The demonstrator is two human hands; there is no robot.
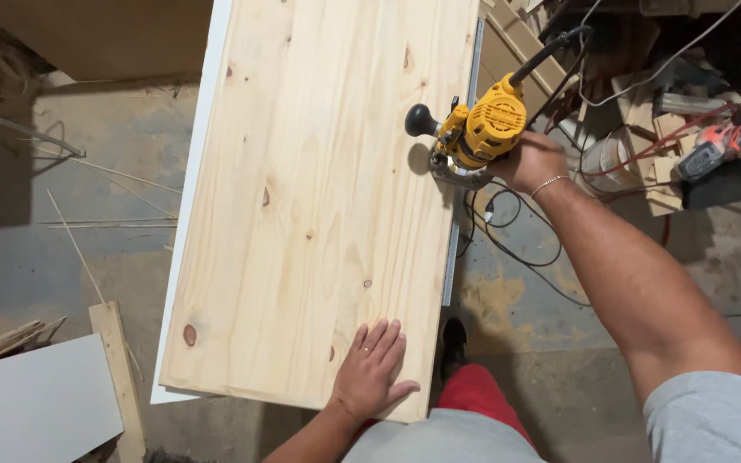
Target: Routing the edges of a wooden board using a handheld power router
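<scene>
Orange drill point(722, 146), cords nr router point(478, 133)

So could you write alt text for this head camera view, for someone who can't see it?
Seen from above, a person's right hand grips a yellow router at the right edge of a pale pine board, while the left hand presses flat on the board's near end. The concrete floor around holds wood offcuts, cables and an orange power tool.

right hand point(527, 161) gripping yellow router point(478, 130), pine board point(319, 197)
</scene>
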